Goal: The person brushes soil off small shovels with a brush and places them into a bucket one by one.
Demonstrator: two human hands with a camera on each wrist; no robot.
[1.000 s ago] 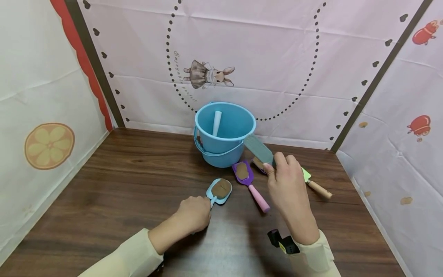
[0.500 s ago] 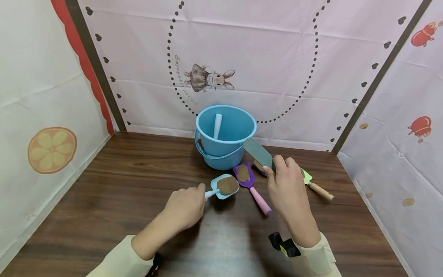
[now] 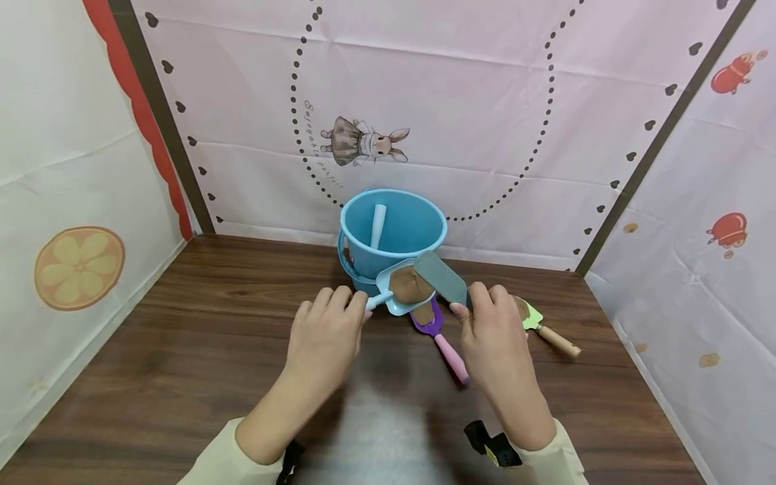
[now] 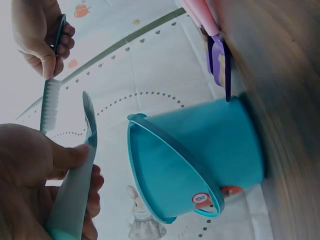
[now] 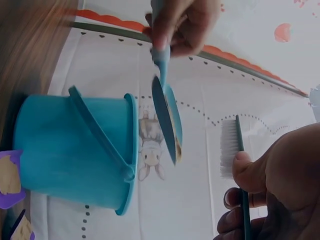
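My left hand point(image 3: 324, 337) grips the handle of a light blue toy shovel point(image 3: 398, 308), raised off the table. A brown patch point(image 3: 411, 285) covers much of the shovel's blade. My right hand point(image 3: 494, 350) holds a brush with a grey-green back point(image 3: 445, 281) and white bristles point(image 5: 229, 150). From the head, the brush overlaps the shovel's right edge. Both wrist views show a gap between them. Behind them stands a blue bucket point(image 3: 418, 222), with a pale blue handle point(image 3: 377, 225) sticking up inside.
Right of the bucket lies a purple shovel point(image 3: 432, 328) with a pink handle and a brown patch. A second purple shovel point(image 5: 22, 231) shows in the right wrist view. Farther right lies a green trowel point(image 3: 533, 316) with a wooden handle. Patterned cloth walls point(image 3: 473, 101) enclose the table.
My left hand has lifted the blue shovel off the table and brought it up and to the right, beside the brush in front of the bucket. The right hand has barely moved.
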